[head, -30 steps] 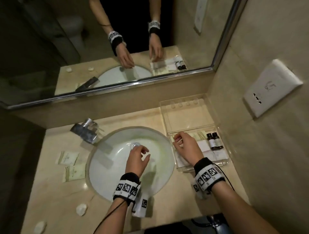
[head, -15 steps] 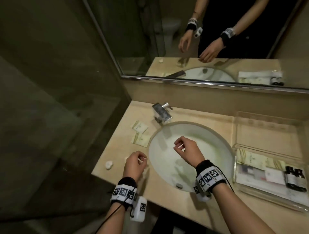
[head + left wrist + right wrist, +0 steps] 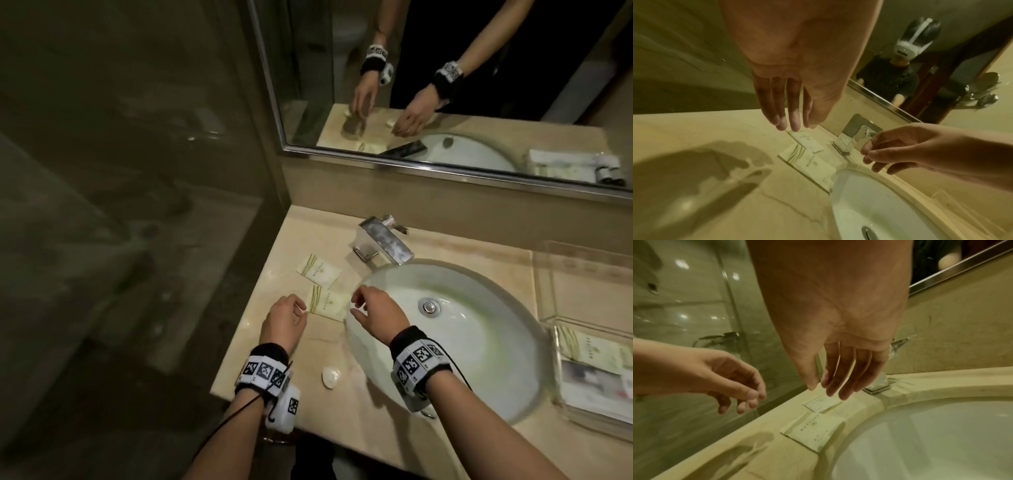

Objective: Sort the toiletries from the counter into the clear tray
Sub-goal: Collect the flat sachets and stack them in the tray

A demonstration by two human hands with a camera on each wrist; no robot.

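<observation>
Two pale paper sachets lie on the marble counter left of the basin: the near sachet [image 3: 327, 303] [image 3: 809, 164] [image 3: 813, 430] and the far sachet [image 3: 318, 270] [image 3: 807, 142] [image 3: 823, 403]. My left hand [image 3: 296, 310] [image 3: 793, 125] hovers just left of the near sachet, fingers loose, holding nothing. Above the basin's left rim, at the sachet's right edge, floats my right hand [image 3: 358, 306] [image 3: 830, 389], likewise relaxed and not holding anything. The clear tray [image 3: 561, 370] stands at the far right with sachets and paper items inside.
A chrome faucet [image 3: 383, 243] stands behind the white basin [image 3: 479, 342]. A small white soap piece [image 3: 330, 377] lies near the counter's front edge. A glass shower wall borders the counter on the left; a mirror [image 3: 445, 85] hangs behind.
Both hands have moved left, away from the tray and basin, to either side of the near sachet. The view has swung left with them.
</observation>
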